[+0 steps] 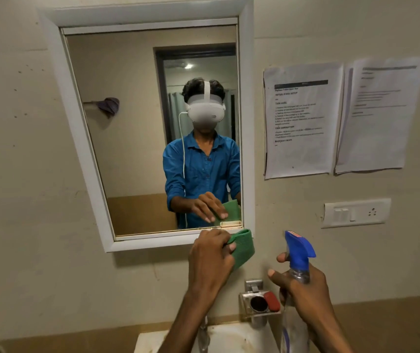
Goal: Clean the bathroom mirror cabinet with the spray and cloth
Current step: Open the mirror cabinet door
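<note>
The white-framed rectangular mirror cabinet (150, 128) is mounted on the beige wall, its door slightly ajar along the bottom right edge. The left hand (210, 258) presses a folded green cloth (242, 248) against the frame's lower right corner, fingers closed around the cloth. The right hand (303, 289) grips the neck of a clear plastic spray bottle with a blue trigger head (299, 250), index finger and thumb extended past the trigger, remaining fingers wrapped on the bottle; it is held just right of the cloth, below the cabinet. Liquid level in the bottle cannot be determined.

Directly beneath, a metal wall-mounted soap holder (257, 304) contains a red oval soap (272, 301) and a dark round item. A white basin (229, 337) with a metal tap (203, 335) sits below.

Two printed paper sheets (303, 118) are fixed to the wall right of the cabinet; headings reading "TASK GOAL" and "REQUIRED PROPS" are legible, remaining text is not. A white switch and socket plate (355, 212) is under them.
</note>
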{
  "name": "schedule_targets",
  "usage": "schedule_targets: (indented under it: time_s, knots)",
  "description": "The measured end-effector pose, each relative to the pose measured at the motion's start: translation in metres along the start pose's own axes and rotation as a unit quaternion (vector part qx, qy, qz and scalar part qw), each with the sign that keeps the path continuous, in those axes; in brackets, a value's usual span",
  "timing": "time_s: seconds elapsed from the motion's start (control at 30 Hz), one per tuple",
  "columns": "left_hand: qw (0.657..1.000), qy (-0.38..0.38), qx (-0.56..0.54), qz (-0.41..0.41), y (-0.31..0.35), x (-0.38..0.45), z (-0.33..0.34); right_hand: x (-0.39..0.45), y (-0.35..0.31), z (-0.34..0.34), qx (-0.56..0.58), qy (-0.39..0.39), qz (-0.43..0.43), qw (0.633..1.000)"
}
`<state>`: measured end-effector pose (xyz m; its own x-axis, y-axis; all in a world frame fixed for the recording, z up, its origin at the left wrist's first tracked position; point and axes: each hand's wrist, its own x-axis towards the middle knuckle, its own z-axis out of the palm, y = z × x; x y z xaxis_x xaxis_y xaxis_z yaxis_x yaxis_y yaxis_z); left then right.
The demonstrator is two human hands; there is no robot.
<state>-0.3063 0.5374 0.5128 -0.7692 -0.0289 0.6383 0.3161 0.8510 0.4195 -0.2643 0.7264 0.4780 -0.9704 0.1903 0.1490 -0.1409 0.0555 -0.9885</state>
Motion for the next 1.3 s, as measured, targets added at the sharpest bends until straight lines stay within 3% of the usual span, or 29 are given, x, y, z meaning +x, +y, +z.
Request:
schedule_targets:
  time_s: [0.23, 0.63, 1.07, 1.2, 1.3]
  knots:
    - [0.993, -0.024, 0.074, 0.090, 0.006, 0.007, 0.025, -0.011, 0.002, 0.001, -0.005, -0.002, 0.002, 1.000]
    - [0.994, -0.014, 0.049, 0.094, 0.016, -0.022, 0.006, -0.021, 0.002, -0.007, 0.008, -0.012, -0.010, 1.000]
    - [0.988, 0.055, 0.035, 0.142, -0.007, -0.126, -0.100, -0.032, -0.001, -0.009, 0.012, -0.085, -0.034, 0.996]
    - [0.989, -0.010, 0.113, 0.091, -0.014, -0.142, -0.147, -0.038, -0.004, 0.011, 0.018, -0.126, -0.036, 0.991]
    - [0.995, 0.040, 0.081, 0.038, -0.009, -0.156, -0.181, -0.042, -0.004, 0.028, 0.031, -0.154, -0.026, 0.987]
